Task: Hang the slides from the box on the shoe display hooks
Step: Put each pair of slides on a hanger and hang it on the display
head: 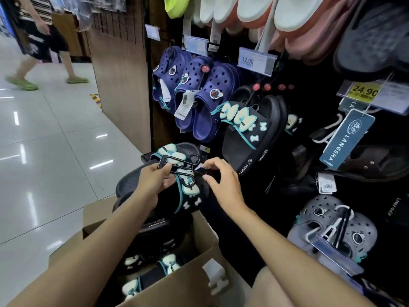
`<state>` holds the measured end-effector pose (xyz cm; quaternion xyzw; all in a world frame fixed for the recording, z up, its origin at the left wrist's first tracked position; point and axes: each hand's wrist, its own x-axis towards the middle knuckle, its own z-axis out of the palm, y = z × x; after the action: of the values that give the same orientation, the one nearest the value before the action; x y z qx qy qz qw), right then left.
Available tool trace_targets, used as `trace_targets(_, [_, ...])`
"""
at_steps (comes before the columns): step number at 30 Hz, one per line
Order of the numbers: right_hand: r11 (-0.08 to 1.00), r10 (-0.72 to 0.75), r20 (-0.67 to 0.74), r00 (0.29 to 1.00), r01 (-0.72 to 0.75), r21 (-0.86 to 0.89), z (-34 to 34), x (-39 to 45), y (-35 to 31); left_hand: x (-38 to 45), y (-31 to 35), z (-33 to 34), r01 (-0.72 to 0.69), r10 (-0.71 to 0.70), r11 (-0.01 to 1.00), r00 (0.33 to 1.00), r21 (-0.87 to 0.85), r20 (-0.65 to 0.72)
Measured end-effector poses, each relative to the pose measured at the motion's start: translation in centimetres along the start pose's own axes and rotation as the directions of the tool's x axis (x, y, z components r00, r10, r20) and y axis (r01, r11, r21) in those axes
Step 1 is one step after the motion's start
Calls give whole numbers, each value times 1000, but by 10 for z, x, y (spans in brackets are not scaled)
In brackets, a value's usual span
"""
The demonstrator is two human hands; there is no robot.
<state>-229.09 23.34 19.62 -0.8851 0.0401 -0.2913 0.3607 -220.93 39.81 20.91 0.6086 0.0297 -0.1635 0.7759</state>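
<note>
A pair of black slides [168,202] with pale bows and teal trim is held above the open cardboard box [183,275]. My left hand [155,180] grips the slides and the black plastic hanger [177,165] clipped to them. At the hanger's right end, my right hand [223,180] pinches a small white tag with its fingertips. More of the same slides [155,273] lie inside the box. A matching pair [252,129] hangs on the display hooks just above and to the right.
Navy clogs [199,94] hang to the left of the hung slides. Grey clogs [332,227] and dark sandals [365,160] fill the rack on the right, with price tags [254,59] above. A wooden panel [119,74] edges the rack. A person walks across the tiled floor [44,140] at far left.
</note>
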Motion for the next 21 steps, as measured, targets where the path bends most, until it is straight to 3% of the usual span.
trace_targets(3, [990, 138, -35, 990, -138, 23, -5, -4, 15, 5, -1, -1, 53, -55, 995, 998, -86, -30])
trace_targets(9, [859, 444, 12, 896, -429, 278, -5, -7, 22, -1, -2, 8, 50, -51, 994, 999, -92, -7])
trace_targets(12, [756, 504, 56, 862, -471, 454, -7, -8, 22, -4, -2, 8, 38, -39, 995, 999, -87, -2])
trace_targets(15, [698, 537, 82, 840, -497, 515, -12, -9, 22, -1, -4, 2, 52, -51, 998, 999, -40, 16])
trace_targets(21, [690, 526, 82, 847, -481, 541, -18, -11, 17, -7, 0, -1, 124, -126, 992, 991, 40, 53])
